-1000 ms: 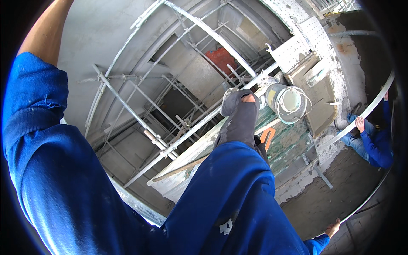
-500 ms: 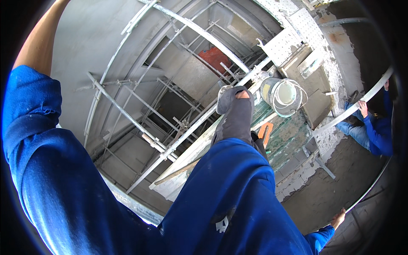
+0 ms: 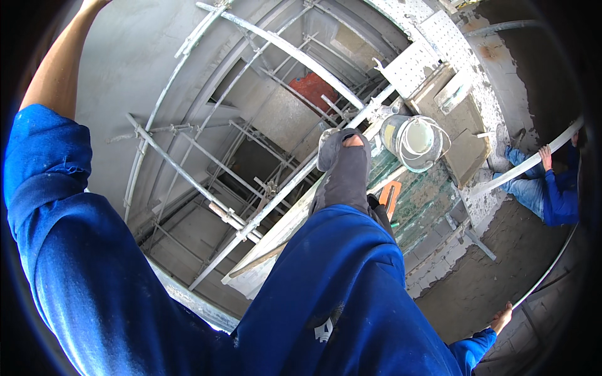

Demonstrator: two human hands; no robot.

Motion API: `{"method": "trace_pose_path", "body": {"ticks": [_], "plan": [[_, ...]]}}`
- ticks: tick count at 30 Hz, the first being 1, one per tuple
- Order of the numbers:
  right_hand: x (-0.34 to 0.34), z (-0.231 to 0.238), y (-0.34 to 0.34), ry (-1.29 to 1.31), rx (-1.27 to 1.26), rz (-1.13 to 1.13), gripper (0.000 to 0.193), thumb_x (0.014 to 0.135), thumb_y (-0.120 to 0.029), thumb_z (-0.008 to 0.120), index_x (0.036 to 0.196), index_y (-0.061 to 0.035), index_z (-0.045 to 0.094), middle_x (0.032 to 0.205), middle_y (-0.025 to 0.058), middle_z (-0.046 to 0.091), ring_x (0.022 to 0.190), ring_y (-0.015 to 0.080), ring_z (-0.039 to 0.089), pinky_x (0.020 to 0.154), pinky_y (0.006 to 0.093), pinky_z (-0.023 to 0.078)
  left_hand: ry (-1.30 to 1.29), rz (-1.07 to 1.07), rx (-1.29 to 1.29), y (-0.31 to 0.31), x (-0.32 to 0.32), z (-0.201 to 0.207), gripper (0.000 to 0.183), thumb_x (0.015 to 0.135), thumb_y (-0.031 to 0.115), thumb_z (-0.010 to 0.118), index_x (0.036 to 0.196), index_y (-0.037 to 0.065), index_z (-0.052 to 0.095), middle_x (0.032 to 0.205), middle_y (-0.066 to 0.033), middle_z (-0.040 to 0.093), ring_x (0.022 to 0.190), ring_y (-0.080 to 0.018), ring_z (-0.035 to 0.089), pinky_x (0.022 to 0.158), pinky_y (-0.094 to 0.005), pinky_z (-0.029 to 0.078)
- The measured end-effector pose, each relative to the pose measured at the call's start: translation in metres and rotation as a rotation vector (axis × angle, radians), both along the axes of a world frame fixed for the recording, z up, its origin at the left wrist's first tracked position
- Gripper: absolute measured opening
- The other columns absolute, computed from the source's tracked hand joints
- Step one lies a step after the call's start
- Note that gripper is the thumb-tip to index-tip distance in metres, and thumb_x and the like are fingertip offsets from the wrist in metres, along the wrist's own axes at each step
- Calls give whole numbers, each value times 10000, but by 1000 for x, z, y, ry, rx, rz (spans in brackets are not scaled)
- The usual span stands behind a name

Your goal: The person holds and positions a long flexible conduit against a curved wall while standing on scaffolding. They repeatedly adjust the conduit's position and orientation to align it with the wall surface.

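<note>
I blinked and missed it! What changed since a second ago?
The co-worker's hand moved up and right in the picture; the long pale bar it holds slants less steeply. The whole view shifted slightly. Nothing was visibly grabbed or let go. The wearer's right hand still grips the thin strip, and the bucket and orange tool stayed put.

Head-worn fisheye (single view) looks steeply down over scaffolding [image 3: 300, 56].
</note>
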State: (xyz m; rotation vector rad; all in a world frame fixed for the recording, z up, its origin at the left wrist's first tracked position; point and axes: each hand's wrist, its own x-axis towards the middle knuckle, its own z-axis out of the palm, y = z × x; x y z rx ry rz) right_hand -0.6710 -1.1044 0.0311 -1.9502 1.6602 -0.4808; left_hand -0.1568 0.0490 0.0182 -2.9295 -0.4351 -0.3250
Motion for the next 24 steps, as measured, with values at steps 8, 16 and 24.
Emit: {"method": "trace_pose_path", "body": {"ticks": [8,16,24], "plan": [[-2,-1,-3,-2,8,14,286,869,-383,690,765,-183,514,563,-70,273,415,65,254,357,248,176,47,47,78,-3,2,2,364,921,225,654,1044,-117,653,842,-230,697,684,-207,690,579,-269,596],[-12,-2,-25,83,-15,-25,312,900,-424,627,987,-127,667,573,-61,295,435,78,282,379,262,214,27,29,-40,7,6,-1,383,916,220,656,1066,-132,642,860,-244,696,709,-220,698,589,-275,599],[-14,-4,-33,73,-7,23,344,866,-435,670,1011,-123,661,558,-64,274,429,73,269,385,262,205,21,60,17,6,6,0,366,921,194,639,1072,-140,641,890,-261,698,733,-236,708,639,-293,616]]}}
